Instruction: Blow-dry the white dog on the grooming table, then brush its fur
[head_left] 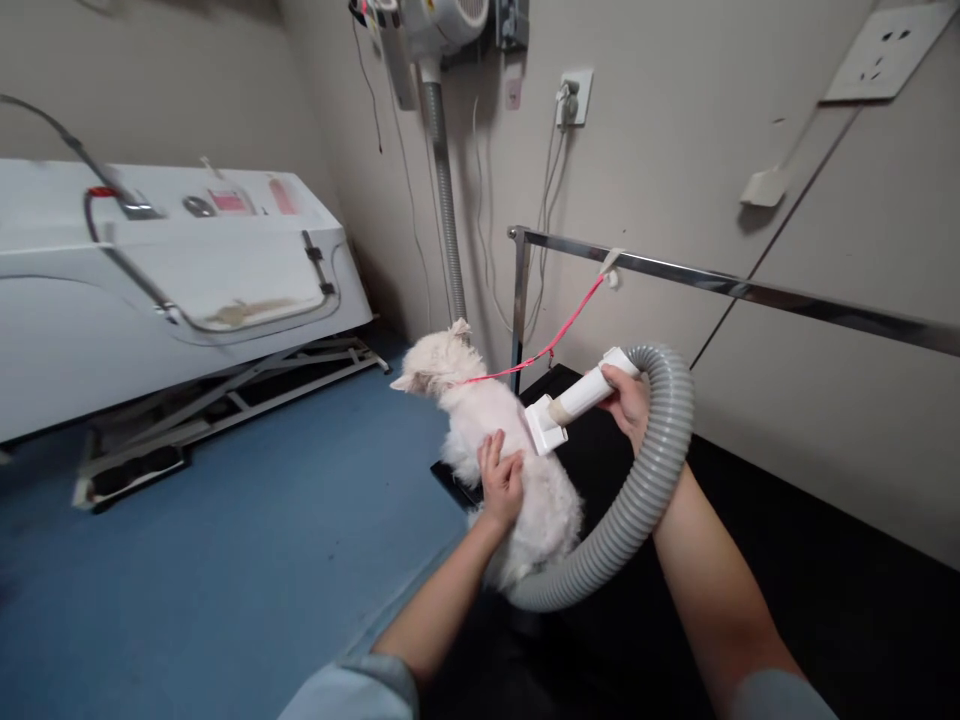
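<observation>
A small white dog [551, 505] is on the black table [817, 560], its head turned toward the far left. My left hand [501, 482] lies against its side with the fingers stretched out. In my right hand [628, 402] is a white dryer nozzle [585, 393], the fingers wrapped round its tube. The wide flat end of the nozzle meets the dog's back, touching or very close. A grey ribbed hose [646, 500] curves from the nozzle down behind the dog's rear. From the dog's neck a pink leash [566, 330] runs up to the metal bar.
A chrome bar [720, 282] spans the table's far side near the wall. At left stands a white bathing tub [67, 330] on a metal scissor frame [247, 405]. A dryer unit [446, 22] hangs at the back above a grey hose [444, 190]. Blue floor [300, 560] lies beyond the table's left edge.
</observation>
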